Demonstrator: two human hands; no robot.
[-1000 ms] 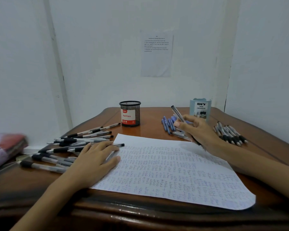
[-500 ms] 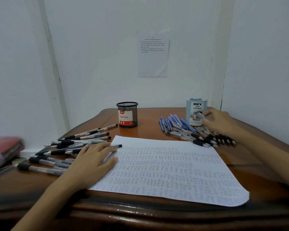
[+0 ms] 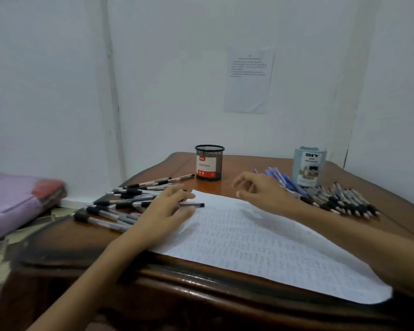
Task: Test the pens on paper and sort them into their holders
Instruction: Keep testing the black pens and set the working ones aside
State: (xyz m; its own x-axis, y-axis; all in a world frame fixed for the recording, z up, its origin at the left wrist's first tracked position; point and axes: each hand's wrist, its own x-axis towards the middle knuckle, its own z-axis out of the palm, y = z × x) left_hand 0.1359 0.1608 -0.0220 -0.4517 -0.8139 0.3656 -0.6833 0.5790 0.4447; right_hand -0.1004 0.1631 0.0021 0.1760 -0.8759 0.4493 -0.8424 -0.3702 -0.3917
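The left hand (image 3: 167, 211) lies flat, fingers straight and slightly spread, on the left edge of the sheet of paper (image 3: 261, 242). It partly covers a pen (image 3: 194, 204) whose dark tip sticks out onto the sheet. The right hand (image 3: 261, 191) hangs just above the far edge of the paper, fingers loosely curled and apart, with nothing in them.

The paper is covered in rows of small scribbles and lies across the front of the wooden worktop (image 3: 81, 242), its near corner past the edge. Left of the left hand, a loose pile of clear pens with black grips (image 3: 127, 199) is spread on the wood. Behind the right hand lies a bunch of blue pens (image 3: 282, 179), and to their right a row of black-gripped pens (image 3: 344, 201).

A black mesh holder (image 3: 209, 162) with a red label stands at the back, well apart from a pale blue holder (image 3: 308, 167) near the right corner. A printed notice (image 3: 249, 80) hangs on the wall. A blurred pink and purple bundle (image 3: 17, 199) lies off to the left.
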